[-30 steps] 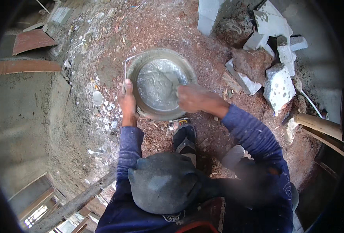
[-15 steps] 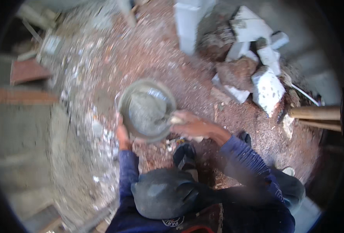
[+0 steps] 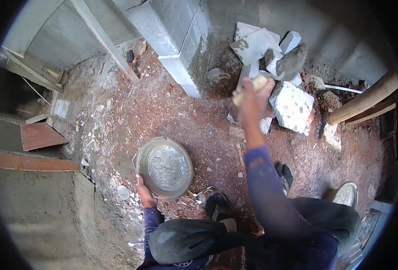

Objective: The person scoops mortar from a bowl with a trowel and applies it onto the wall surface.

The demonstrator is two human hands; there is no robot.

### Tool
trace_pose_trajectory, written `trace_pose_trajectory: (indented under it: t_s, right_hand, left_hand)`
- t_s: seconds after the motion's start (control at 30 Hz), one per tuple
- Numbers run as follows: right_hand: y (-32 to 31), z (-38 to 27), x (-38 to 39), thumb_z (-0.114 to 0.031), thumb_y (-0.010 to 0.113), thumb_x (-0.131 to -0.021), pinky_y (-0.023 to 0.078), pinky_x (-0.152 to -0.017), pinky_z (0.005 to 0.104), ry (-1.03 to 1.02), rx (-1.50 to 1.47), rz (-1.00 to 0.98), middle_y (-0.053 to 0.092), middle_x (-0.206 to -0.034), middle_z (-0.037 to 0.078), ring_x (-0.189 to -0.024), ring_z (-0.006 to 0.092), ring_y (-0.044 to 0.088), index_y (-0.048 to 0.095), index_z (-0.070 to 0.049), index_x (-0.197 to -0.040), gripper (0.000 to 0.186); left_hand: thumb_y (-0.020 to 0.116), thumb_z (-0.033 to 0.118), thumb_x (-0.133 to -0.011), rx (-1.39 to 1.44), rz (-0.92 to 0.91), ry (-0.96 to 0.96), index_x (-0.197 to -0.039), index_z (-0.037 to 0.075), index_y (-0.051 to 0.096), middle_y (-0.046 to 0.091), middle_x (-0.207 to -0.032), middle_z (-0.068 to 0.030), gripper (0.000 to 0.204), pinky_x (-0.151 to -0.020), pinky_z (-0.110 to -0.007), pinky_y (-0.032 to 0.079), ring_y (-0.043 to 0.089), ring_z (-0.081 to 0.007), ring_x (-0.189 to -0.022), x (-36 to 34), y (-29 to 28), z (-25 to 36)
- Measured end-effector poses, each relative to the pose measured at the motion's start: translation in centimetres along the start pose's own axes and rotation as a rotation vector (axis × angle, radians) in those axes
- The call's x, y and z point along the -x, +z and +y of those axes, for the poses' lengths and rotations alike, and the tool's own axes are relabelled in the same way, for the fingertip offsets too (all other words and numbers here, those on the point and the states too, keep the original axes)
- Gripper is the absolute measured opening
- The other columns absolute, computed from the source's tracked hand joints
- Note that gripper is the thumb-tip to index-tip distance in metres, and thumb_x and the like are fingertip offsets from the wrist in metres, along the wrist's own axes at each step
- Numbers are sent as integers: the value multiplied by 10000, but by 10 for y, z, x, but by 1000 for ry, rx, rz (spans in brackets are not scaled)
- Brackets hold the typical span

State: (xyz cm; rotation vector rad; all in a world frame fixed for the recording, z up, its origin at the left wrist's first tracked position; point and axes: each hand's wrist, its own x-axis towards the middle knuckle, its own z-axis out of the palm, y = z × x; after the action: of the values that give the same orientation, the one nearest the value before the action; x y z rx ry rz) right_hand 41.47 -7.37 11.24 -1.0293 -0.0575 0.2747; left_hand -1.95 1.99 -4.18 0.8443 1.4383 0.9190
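A round metal bucket (image 3: 163, 166) with wet grey mortar inside sits low at centre, its wire handle on the left side. My left hand (image 3: 146, 193) grips its left rim near that handle. My right hand (image 3: 256, 99) is raised up and to the right, closed on the wooden handle of a trowel (image 3: 291, 60). The trowel's grey, mortar-coated blade is slightly blurred and appears over a heap of broken white blocks and boards (image 3: 291, 108). I cannot tell whether it touches them.
A grey block pillar (image 3: 183, 67) and a slanting timber (image 3: 107, 42) stand at the back. Wooden poles (image 3: 365, 99) lean at the right. A second container (image 3: 345, 195) is beside my right leg. A reddish board (image 3: 41, 136) lies left. My shoes (image 3: 217, 207) are on the rubble floor.
My right hand has left the bucket and swung up and right with the trowel. The view has shifted, so the pillar shows more and the bucket sits lower. My left hand still holds the bucket.
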Motion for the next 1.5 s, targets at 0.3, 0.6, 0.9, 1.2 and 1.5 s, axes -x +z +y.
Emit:
trace_pose_trajectory:
  t_s: [0.3,0.6,0.9,1.2,1.5]
  right_hand:
    - [-25,25,178,-179,583,-858,534,-696,448,-131,564,-1330,602,-966,259,-791,443,621,539,19,-1126,336]
    - [-3,41,116,-125,558,-798,518,-638,461,-455,1304,-1727,638,-778,206,-689,371,639,606,-3,-924,181]
    - [-20,61,129,-254,576,-890,455,-984,409,-237,1097,-1850,563,-1221,283,-1152,367,567,531,60,-1244,475]
    - [-27,36,118,-210,583,-892,518,-725,360,526,921,-1547,594,-1011,160,-850,258,606,470,33,-1252,449]
    - [-22,-60,70,10,538,-839,462,-465,236,579,-247,-891,540,-846,60,-567,100,532,394,-22,-1290,475]
  left_hand:
    - [478,467,-981,157,-75,-84,-1403,2,431,509,-1380,-107,631,-1058,-373,383,502,-252,-1236,17,-2,-2]
    - [593,458,-933,82,109,32,-1370,4,476,568,-1285,-99,642,-976,-319,435,552,-201,-1123,36,27,18]
    - [555,398,-968,31,142,59,-1279,-11,543,588,-1215,-112,514,-923,-329,461,568,-207,-1078,58,28,12]
    - [515,423,-980,33,73,-90,-1371,-19,466,548,-1326,-126,592,-1024,-353,427,545,-243,-1173,22,19,3]
    - [496,495,-966,37,55,-66,-1395,-20,431,503,-1387,-124,673,-1055,-369,381,508,-268,-1223,31,19,14]
